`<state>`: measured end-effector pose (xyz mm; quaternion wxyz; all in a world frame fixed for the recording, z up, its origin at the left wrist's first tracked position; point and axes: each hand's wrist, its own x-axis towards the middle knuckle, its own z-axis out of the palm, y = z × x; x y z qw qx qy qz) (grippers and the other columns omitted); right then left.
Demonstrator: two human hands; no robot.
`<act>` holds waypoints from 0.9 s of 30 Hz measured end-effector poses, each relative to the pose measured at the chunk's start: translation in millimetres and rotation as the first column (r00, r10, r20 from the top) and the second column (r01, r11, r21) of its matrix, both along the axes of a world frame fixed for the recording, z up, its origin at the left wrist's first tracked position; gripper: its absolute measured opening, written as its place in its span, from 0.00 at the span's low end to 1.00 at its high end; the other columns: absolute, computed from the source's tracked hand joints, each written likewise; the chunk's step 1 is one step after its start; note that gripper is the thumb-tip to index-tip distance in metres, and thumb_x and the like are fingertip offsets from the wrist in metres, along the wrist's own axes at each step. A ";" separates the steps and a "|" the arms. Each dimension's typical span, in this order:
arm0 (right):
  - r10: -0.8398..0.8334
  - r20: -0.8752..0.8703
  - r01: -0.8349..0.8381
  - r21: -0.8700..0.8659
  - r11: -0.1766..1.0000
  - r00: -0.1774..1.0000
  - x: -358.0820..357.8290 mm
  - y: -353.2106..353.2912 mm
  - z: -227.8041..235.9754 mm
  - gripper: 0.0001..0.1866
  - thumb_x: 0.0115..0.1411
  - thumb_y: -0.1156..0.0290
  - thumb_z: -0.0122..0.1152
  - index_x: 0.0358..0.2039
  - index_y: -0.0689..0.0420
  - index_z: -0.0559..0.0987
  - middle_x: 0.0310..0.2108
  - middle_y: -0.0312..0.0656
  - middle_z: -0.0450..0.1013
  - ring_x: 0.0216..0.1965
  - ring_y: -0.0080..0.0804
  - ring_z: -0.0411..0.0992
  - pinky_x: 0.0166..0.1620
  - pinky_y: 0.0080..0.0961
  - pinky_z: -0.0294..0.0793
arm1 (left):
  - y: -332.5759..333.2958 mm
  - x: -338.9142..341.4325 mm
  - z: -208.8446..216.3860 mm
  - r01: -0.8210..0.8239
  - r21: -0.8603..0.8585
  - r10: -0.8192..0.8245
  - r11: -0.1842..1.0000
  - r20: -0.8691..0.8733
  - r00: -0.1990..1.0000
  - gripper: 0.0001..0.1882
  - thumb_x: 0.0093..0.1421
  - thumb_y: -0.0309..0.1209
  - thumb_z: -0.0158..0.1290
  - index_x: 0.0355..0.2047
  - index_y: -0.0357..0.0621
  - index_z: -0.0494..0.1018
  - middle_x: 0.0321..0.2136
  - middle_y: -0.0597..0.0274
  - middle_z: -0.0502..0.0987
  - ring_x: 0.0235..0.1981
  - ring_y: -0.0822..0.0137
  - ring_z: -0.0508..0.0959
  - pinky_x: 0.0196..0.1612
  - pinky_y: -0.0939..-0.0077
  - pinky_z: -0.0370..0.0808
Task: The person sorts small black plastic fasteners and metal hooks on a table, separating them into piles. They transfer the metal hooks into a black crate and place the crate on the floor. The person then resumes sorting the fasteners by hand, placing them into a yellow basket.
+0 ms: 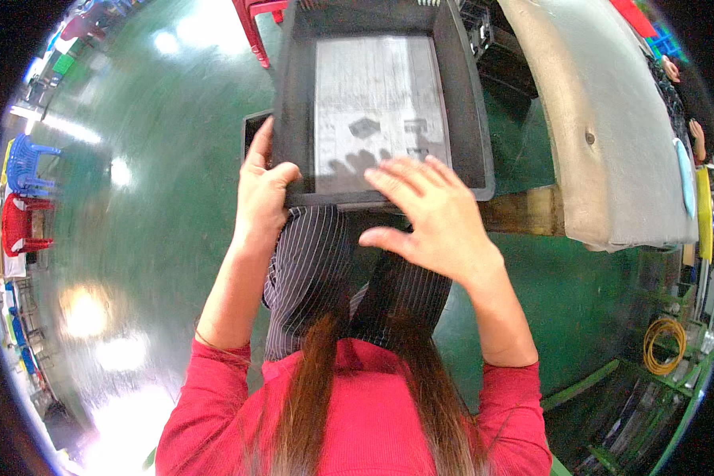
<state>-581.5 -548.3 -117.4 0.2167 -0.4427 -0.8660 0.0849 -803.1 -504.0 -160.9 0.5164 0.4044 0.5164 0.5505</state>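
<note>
A black plastic bin [466,119] is in front of me, its near edge above my knees. Flat on its bottom lies a white printed sheet [377,79] with grey lines and small dark figures. My left hand [262,190] grips the bin's near left corner, thumb at the rim and fingers along the outer side wall. Over the near rim my right hand [436,218] spreads its fingers, holding nothing. Its fingertips reach above the sheet and cast shadows on it; whether the palm touches the rim I cannot tell.
A padded, pale-topped table [619,119] stands on the right, with dark crates [500,55] beside it. Another dark bin [254,131] shows partly behind the left side. A red stool [254,24] is ahead; a coiled yellow hose [664,347] hangs at lower right.
</note>
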 end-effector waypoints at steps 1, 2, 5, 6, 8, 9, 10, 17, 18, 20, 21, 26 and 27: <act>0.006 0.062 -0.005 -0.024 1.000 0.998 -1.0 -2.7 -4.5 0.36 0.44 0.45 0.60 0.51 0.52 0.69 0.49 0.47 0.68 0.50 0.44 0.66 0.55 0.41 0.62 | -0.5 5.6 -5.8 0.034 -0.048 -0.031 0.998 0.047 0.998 0.40 0.39 0.11 0.43 0.58 0.38 0.57 0.50 0.58 0.68 0.43 0.67 0.72 0.44 0.78 0.70; -0.013 0.091 0.022 -0.100 0.995 0.996 -1.8 -5.8 -6.9 0.34 0.45 0.51 0.63 0.52 0.52 0.68 0.49 0.46 0.67 0.50 0.43 0.67 0.54 0.41 0.62 | -1.4 11.1 -13.0 0.069 -0.094 -0.060 0.993 0.096 0.994 0.40 0.38 0.11 0.44 0.58 0.38 0.58 0.50 0.59 0.68 0.44 0.67 0.72 0.44 0.78 0.70; -0.091 0.235 0.138 -0.192 0.972 0.968 5.8 -6.6 -25.2 0.30 0.45 0.59 0.64 0.49 0.52 0.68 0.41 0.45 0.71 0.41 0.43 0.71 0.44 0.39 0.70 | -3.0 35.2 -21.8 0.183 -0.038 -0.176 0.982 0.151 0.973 0.40 0.39 0.11 0.44 0.58 0.38 0.57 0.49 0.59 0.68 0.47 0.67 0.70 0.51 0.77 0.64; -0.114 0.259 0.181 -0.250 0.951 0.959 8.1 -6.1 -27.2 0.28 0.46 0.60 0.64 0.48 0.52 0.69 0.38 0.44 0.72 0.38 0.43 0.73 0.41 0.38 0.71 | -0.9 39.8 -19.5 0.214 -0.044 -0.205 0.976 0.149 0.967 0.40 0.39 0.12 0.44 0.58 0.39 0.56 0.50 0.59 0.68 0.49 0.67 0.68 0.53 0.77 0.63; -0.140 0.265 0.215 -0.280 0.936 0.954 17.1 -2.1 -31.1 0.25 0.46 0.62 0.63 0.45 0.51 0.70 0.32 0.42 0.74 0.33 0.43 0.74 0.36 0.38 0.73 | 6.5 51.8 -14.5 0.235 -0.042 -0.231 0.971 0.077 0.970 0.39 0.41 0.13 0.43 0.58 0.38 0.55 0.50 0.58 0.67 0.49 0.67 0.68 0.52 0.76 0.63; -0.145 0.238 0.207 -0.263 0.942 0.960 20.3 -0.8 -36.2 0.24 0.46 0.62 0.63 0.45 0.50 0.70 0.30 0.42 0.74 0.31 0.44 0.74 0.33 0.37 0.73 | 9.1 50.8 -16.2 0.246 -0.049 -0.245 0.968 0.035 0.969 0.38 0.42 0.13 0.43 0.58 0.38 0.55 0.50 0.57 0.66 0.50 0.66 0.68 0.52 0.76 0.63; -0.147 0.212 0.198 -0.244 0.949 0.966 22.2 1.8 -39.2 0.23 0.46 0.62 0.63 0.44 0.50 0.71 0.28 0.42 0.74 0.29 0.44 0.74 0.31 0.37 0.74 | 13.0 50.1 -24.7 0.274 -0.014 -0.274 0.962 0.004 0.962 0.34 0.49 0.17 0.47 0.59 0.39 0.53 0.50 0.56 0.66 0.49 0.66 0.68 0.52 0.76 0.62; -0.067 0.220 0.123 -0.252 0.960 0.973 10.1 8.1 -41.5 0.19 0.45 0.63 0.65 0.39 0.47 0.74 0.28 0.40 0.75 0.28 0.42 0.73 0.29 0.35 0.71 | 54.7 -13.2 -87.8 0.271 -0.362 -0.299 0.892 -0.023 0.954 0.31 0.60 0.57 0.35 0.59 0.57 0.58 0.61 0.62 0.53 0.62 0.58 0.49 0.55 0.44 0.51; -0.056 0.218 0.110 -0.245 0.963 0.974 9.3 7.4 -39.6 0.18 0.45 0.64 0.65 0.39 0.47 0.75 0.28 0.39 0.75 0.27 0.42 0.73 0.29 0.35 0.71 | 62.1 -20.4 -99.4 0.274 -0.501 -0.280 0.821 0.064 0.958 0.31 0.60 0.58 0.35 0.59 0.57 0.59 0.62 0.62 0.52 0.63 0.59 0.48 0.55 0.43 0.50; -0.055 0.233 0.112 -0.240 0.964 0.971 11.5 4.8 -37.2 0.17 0.44 0.64 0.66 0.37 0.48 0.75 0.28 0.40 0.75 0.28 0.41 0.73 0.29 0.34 0.72 | 73.0 -3.9 -102.8 0.367 -0.674 -0.341 0.641 0.178 0.923 0.33 0.60 0.59 0.35 0.58 0.54 0.59 0.60 0.59 0.56 0.62 0.58 0.52 0.57 0.46 0.50; -0.055 0.229 0.107 -0.221 0.969 0.972 10.9 3.5 -33.0 0.17 0.45 0.64 0.65 0.37 0.47 0.74 0.27 0.39 0.74 0.27 0.41 0.73 0.28 0.34 0.72 | 79.1 11.8 -126.1 0.404 -0.634 -0.353 0.660 0.214 0.911 0.33 0.60 0.59 0.34 0.58 0.52 0.59 0.58 0.57 0.59 0.60 0.57 0.56 0.58 0.49 0.52; -0.084 0.232 0.112 -0.112 0.987 0.969 13.7 16.2 -29.9 0.18 0.43 0.65 0.66 0.37 0.49 0.74 0.28 0.40 0.75 0.27 0.41 0.74 0.28 0.34 0.72 | 65.8 49.0 -112.0 0.414 -0.484 -0.081 0.771 0.569 0.818 0.26 0.65 0.47 0.34 0.56 0.45 0.58 0.51 0.52 0.68 0.50 0.57 0.69 0.50 0.55 0.67; -0.074 0.241 0.099 -0.096 0.990 0.968 8.0 17.7 -37.6 0.18 0.42 0.66 0.66 0.36 0.50 0.74 0.28 0.41 0.75 0.27 0.41 0.74 0.28 0.34 0.72 | 62.4 47.4 -133.5 0.275 -0.480 -0.034 0.833 0.451 0.892 0.25 0.65 0.46 0.34 0.55 0.43 0.61 0.49 0.52 0.69 0.50 0.58 0.69 0.50 0.59 0.66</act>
